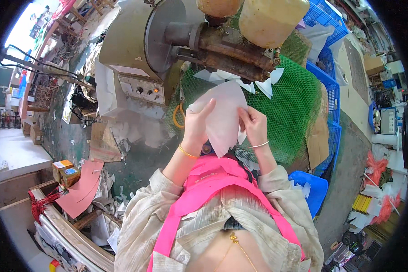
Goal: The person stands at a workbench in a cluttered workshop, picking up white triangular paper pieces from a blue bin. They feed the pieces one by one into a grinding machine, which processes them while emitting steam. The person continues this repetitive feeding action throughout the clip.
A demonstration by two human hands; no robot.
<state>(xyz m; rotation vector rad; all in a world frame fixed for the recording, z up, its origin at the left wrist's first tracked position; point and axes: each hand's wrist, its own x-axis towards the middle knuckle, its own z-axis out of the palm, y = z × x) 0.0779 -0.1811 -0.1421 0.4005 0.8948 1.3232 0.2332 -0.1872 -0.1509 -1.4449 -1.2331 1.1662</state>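
A thin, pale pinkish-white, leaf-shaped piece of sheet material (225,115) is held up in front of me with both hands. My left hand (198,124) is closed on its left edge, the thumb lying along the near face. On the other side, my right hand (255,128) pinches the right edge between thumb and fingers. The piece tapers to a point at its lower end, over my pink apron (220,174). Past my hands, several white pointed pieces (266,87) lie on green plastic mesh (281,122) under the machine head.
A grey machine (127,52) with knobs and a lit orange switch stands ahead, its rusty metal head (233,50) overhanging the mesh. Blue crates (328,145) line the right side. A blue bin (317,192) sits near my right elbow. At left are pink sheets (82,190) and small boxes (69,176).
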